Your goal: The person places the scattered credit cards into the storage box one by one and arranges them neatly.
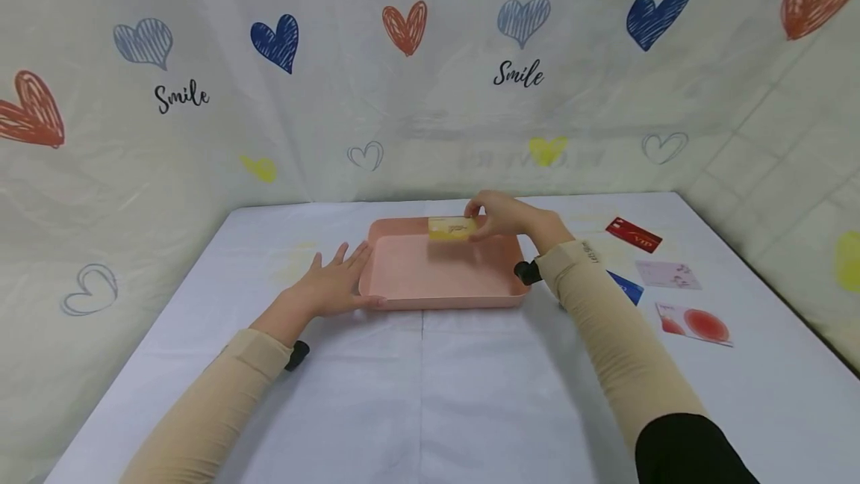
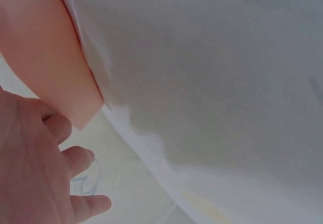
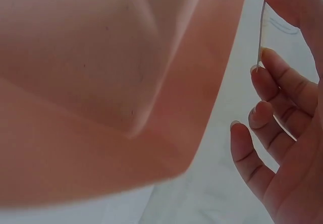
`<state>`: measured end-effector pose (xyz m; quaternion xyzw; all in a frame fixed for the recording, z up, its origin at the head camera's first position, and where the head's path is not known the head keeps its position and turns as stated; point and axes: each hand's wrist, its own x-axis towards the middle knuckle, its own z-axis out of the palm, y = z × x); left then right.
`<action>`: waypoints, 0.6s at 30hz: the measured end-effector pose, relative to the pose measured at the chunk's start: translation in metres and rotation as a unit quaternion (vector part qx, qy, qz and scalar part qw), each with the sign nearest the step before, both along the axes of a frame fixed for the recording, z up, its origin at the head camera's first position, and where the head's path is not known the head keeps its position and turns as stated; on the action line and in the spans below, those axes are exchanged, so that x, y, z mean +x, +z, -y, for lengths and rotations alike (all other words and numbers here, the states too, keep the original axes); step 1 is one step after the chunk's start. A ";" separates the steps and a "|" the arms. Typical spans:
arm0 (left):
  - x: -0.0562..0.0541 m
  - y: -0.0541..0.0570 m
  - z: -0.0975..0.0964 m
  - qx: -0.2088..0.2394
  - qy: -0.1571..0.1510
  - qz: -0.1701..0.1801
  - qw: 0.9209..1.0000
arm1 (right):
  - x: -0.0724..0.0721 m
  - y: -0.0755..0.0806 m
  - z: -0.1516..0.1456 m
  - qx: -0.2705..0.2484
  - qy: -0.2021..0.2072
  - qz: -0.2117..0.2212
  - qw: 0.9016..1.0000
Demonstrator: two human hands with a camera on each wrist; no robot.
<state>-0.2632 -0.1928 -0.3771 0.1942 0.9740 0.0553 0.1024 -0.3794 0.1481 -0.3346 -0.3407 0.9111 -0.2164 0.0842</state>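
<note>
A shallow pink tray lies on the white-covered table. Over its back part, my right hand pinches a yellow-and-white card by its right end. The right wrist view has that card edge-on between thumb and fingertips, beyond the tray's corner. My left hand rests against the tray's left side with fingers spread and straight. In the left wrist view the fingers of this hand touch the outside of the tray wall.
Right of the tray lie several cards: a red VIP card, a pale pink card, a white card with a red circle, and a blue card partly behind the right sleeve. A heart-printed curtain hangs behind the table.
</note>
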 end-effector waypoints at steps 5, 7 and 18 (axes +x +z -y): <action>0.000 0.001 -0.001 -0.005 -0.004 0.000 1.000 | -0.001 -0.003 0.008 -0.014 -0.001 0.003 1.000; -0.001 0.001 -0.001 -0.007 -0.006 -0.001 1.000 | -0.001 -0.004 0.010 -0.024 -0.005 0.007 1.000; -0.001 0.001 -0.001 -0.007 -0.001 -0.002 1.000 | -0.002 -0.012 0.034 -0.055 0.016 0.032 0.998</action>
